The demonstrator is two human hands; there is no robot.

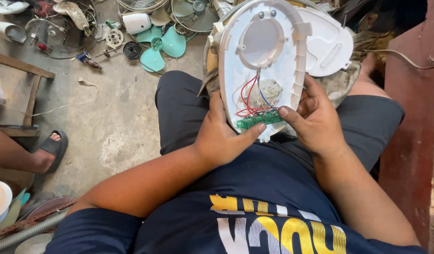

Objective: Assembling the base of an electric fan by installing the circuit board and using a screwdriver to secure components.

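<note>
A white plastic fan base shell stands on edge on my lap, its open inside facing me. Inside it sit a round timer unit and red, blue and white wires that run to a small green circuit board at its near end. My left hand grips the shell's left rim, thumb under the board. My right hand holds the right rim, its thumb pressing on the board. A second white cover lies behind the shell.
On the concrete floor at the far left lie teal fan blades, a wire fan guard, a white motor housing and small parts. Another person's sandalled foot rests at the left beside a wooden frame. A dark red wall stands at the right.
</note>
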